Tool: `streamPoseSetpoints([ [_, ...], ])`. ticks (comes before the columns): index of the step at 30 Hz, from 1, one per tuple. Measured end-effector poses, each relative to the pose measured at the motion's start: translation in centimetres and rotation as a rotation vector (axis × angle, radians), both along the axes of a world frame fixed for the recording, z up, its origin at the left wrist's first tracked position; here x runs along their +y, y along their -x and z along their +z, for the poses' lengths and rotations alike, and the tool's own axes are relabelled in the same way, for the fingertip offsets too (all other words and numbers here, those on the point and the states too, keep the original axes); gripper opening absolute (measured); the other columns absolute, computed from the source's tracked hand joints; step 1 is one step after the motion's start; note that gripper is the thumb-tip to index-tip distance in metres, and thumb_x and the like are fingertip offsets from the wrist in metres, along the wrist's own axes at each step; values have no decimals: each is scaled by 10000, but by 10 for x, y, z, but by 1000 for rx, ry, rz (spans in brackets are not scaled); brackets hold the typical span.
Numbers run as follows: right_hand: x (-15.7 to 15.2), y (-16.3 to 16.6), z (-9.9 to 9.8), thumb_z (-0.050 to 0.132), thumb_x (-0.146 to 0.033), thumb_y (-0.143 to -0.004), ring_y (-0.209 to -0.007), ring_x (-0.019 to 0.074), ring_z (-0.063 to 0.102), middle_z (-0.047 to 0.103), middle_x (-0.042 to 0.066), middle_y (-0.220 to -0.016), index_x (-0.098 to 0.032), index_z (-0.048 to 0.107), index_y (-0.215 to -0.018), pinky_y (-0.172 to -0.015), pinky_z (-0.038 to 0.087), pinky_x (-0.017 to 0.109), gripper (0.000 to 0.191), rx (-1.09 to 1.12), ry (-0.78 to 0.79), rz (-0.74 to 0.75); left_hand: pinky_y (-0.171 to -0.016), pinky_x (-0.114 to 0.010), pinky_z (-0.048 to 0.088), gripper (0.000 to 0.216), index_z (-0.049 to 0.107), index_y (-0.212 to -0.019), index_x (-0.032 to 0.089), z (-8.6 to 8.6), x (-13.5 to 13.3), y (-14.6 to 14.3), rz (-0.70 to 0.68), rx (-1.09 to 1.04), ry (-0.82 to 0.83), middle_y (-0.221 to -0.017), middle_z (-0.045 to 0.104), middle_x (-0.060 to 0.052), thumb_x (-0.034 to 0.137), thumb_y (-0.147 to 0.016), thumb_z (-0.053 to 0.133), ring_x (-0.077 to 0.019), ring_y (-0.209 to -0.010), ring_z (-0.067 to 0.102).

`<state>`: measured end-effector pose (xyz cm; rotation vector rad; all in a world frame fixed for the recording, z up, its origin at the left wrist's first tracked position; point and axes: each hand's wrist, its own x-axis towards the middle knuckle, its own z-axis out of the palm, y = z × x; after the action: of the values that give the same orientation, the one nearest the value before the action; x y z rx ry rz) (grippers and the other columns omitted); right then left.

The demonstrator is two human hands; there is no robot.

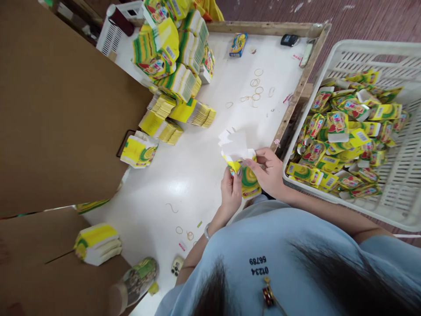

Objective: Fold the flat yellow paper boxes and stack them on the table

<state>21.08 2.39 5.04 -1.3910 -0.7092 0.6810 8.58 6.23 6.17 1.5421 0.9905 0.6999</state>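
Note:
Close to my body, both hands hold a yellow and green printed carton [250,181] with white flaps spread at its far end. My left hand [231,188] pinches the carton's left side, thumb on top. On the right edge, my right hand [267,170] grips it with thumb and fingers near the base of the white flaps. Whether the carton is a single piece or several layers I cannot tell. A white work table [184,175] lies beneath my hands.
To my right stands a white plastic basket [394,193] holding many small folded cartons [338,125]. Bundles of flat cartons [184,83] are stacked at the far left. Rubber bands [256,87] and a small blue box [238,44] lie on the table. Large brown cardboard [66,109] borders the left side.

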Motion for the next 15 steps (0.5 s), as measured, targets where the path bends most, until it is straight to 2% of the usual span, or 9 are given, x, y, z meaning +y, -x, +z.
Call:
streamPoseSetpoints([
  [1, -3, 1, -2, 710, -514, -909, -623, 155, 685, 677, -37, -715, -249, 584, -1081, -637, 595, 288, 340, 33, -2, 14, -801, -377, 594, 574, 446, -1479, 319, 0, -2, 1, 16, -21, 13, -1185, 735, -101, 633, -1001, 490, -229, -943, 736],
  [3, -10, 1, -5, 705, -496, -918, -724, 168, 734, 725, 9, -864, -254, 549, -1219, -668, 614, 293, 417, 33, -39, 29, -824, -413, 603, 710, 192, -1598, 385, -1, -7, 4, 46, -65, 21, -1323, 689, -115, 628, -1001, 491, -254, -1025, 739],
  [4, -14, 0, -6, 697, -479, -926, -779, 173, 748, 737, 36, -940, -250, 566, -1218, -712, 627, 304, 394, 3, -66, 44, -822, -424, 607, 747, 120, -1608, 402, -2, -10, 7, 48, -78, 25, -1362, 669, -122, 628, -1000, 493, -262, -1046, 739],
  [5, -18, -1, -7, 689, -459, -935, -826, 177, 755, 743, 60, -1009, -243, 600, -1189, -754, 635, 314, 345, -28, -90, 71, -810, -427, 612, 744, 113, -1602, 409, -3, -12, 11, 38, -82, 40, -1369, 664, -126, 625, -1000, 494, -263, -1044, 741],
  [8, -30, -8, -8, 675, -422, -947, -888, 181, 756, 759, 86, -1099, -226, 683, -1148, -793, 640, 327, 281, -24, -99, 232, -723, -394, 619, 614, 272, -1533, 392, -10, -18, 26, -42, -89, 165, -1233, 714, -105, 616, -1004, 487, -234, -904, 757],
  [11, -39, -14, -7, 653, -413, -963, -854, 173, 752, 779, 71, -1002, -209, 719, -1106, -787, 633, 322, 259, 45, -39, 374, -639, -375, 601, 579, 327, -1497, 360, -16, -21, 41, -133, -99, 271, -1047, 742, -80, 622, -1001, 470, -214, -741, 732],
  [13, -43, -15, -7, 638, -415, -973, -788, 160, 734, 766, 52, -891, -193, 728, -1006, -742, 620, 297, 242, 49, -21, 403, -587, -375, 579, 567, 372, -1465, 349, -18, -22, 46, -200, -98, 268, -951, 741, -72, 630, -986, 487, -212, -660, 699],
  [15, -45, -14, -8, 621, -429, -983, -709, 144, 695, 728, 29, -788, -188, 712, -888, -672, 594, 269, 274, 22, -29, 406, -565, -385, 561, 450, 496, -1338, 350, -18, -22, 47, -216, -79, 214, -916, 738, -70, 614, -975, 521, -218, -641, 678],
])
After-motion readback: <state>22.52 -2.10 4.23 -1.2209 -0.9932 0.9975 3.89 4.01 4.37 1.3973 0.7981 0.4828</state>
